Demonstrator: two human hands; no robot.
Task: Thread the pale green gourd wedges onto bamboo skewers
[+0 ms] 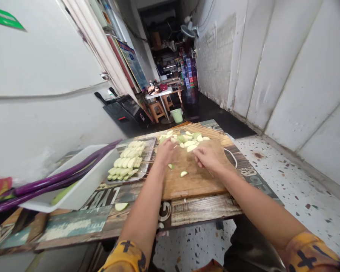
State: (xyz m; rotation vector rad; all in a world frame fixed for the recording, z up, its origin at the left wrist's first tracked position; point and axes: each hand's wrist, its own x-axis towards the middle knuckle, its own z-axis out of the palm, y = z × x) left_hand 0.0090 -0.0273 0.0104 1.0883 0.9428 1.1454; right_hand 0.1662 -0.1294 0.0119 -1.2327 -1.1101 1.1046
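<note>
On the wooden cutting board (195, 181), pale vegetable slices (190, 143) with green skin lie heaped along the far edge. My left hand (164, 151) is at the left of this heap, its fingers curled but apart, close to a slice. To its right, my right hand (206, 156) is pinched closed; a thin stick like a bamboo skewer shows faintly below the palm. Two loose slices, one of them a small wedge (184, 173), lie nearer me on the board. Left of the board, a metal tray (150, 151) bears rows of skewered slices (127, 162).
Bamboo skewers (212, 132) lie behind the board. A white bin (87, 189) at left holds long purple eggplants (70, 173) and a green vegetable. One slice (121, 206) rests on the table near its front edge. Beyond stand a green bucket (176, 115) and stools.
</note>
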